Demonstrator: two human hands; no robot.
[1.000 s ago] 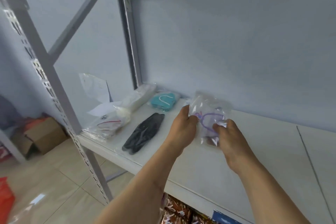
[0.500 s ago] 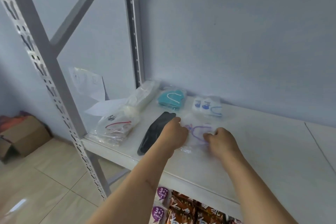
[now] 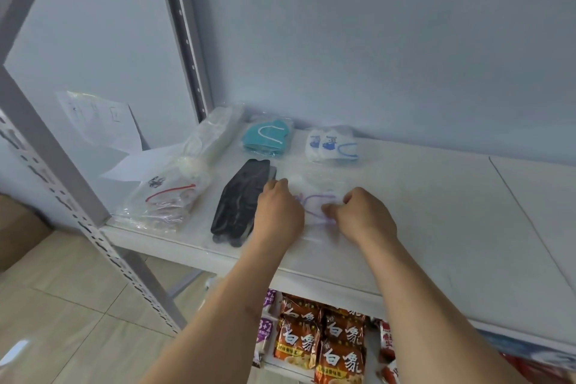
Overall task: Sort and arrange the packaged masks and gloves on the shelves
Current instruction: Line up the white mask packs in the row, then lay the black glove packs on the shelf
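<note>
You're setting the purple-looped mask packet (image 3: 314,206) down; left hand (image 3: 278,212) and right hand (image 3: 361,215) pinch its edges. Next, release it beside the black mask (image 3: 240,199).

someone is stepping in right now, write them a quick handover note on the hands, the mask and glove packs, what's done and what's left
Hands: left hand and right hand both have curled fingers on the clear pack with the purple-looped mask, which lies flat on the white shelf.
Placed: black mask pack just left of it; teal mask pack and white mask pack with blue print in the back row; red-trimmed pack and a long clear pack at the left end.
Done: the purple-looped pack is down in the front row.
Left: let go of it, square it up, then shelve any further packs; none are in view.
</note>
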